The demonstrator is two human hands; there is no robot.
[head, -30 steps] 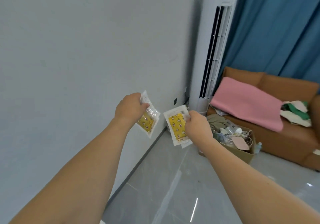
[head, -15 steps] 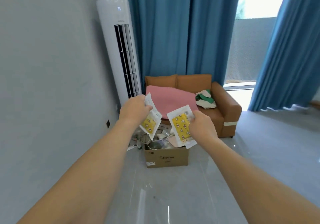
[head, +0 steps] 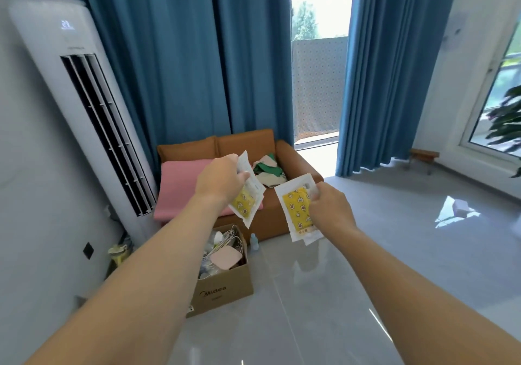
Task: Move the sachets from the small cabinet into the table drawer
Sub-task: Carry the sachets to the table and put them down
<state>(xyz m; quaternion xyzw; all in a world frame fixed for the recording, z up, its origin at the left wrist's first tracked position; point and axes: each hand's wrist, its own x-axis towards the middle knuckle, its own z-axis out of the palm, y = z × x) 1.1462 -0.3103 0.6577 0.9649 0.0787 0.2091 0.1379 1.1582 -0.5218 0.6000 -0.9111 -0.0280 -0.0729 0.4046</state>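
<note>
Head view shows me both arms stretched forward above a glossy grey floor (head: pixel 366 280). My left hand (head: pixel 218 180) grips a small stack of sachets (head: pixel 248 192) with curled fingers and the thumb on top; the yellow printed part hangs below the hand, tilted to the right. My right hand (head: pixel 328 208) pinches a second stack of sachets (head: pixel 298 209) at its upper right corner, and the white lower edge of this stack hangs free. The two stacks are near each other but do not touch. I see neither the small cabinet nor the table drawer from here.

On the left a tall white air conditioner (head: pixel 84 116) stands against the wall. Just beside its base an open cardboard box (head: pixel 225 291) sits on the floor, filled with cables and small items. Behind the box a brown sofa (head: pixel 284 153) carries a pink cushion (head: pixel 180 184) and some folded green and beige cloth (head: pixel 269 168). Blue curtains (head: pixel 183 68) hang behind the sofa, with a bright gap between them. To the right of the box the floor is open up to a window wall, where a small wooden stool (head: pixel 423 156) stands near the curtain edge.
</note>
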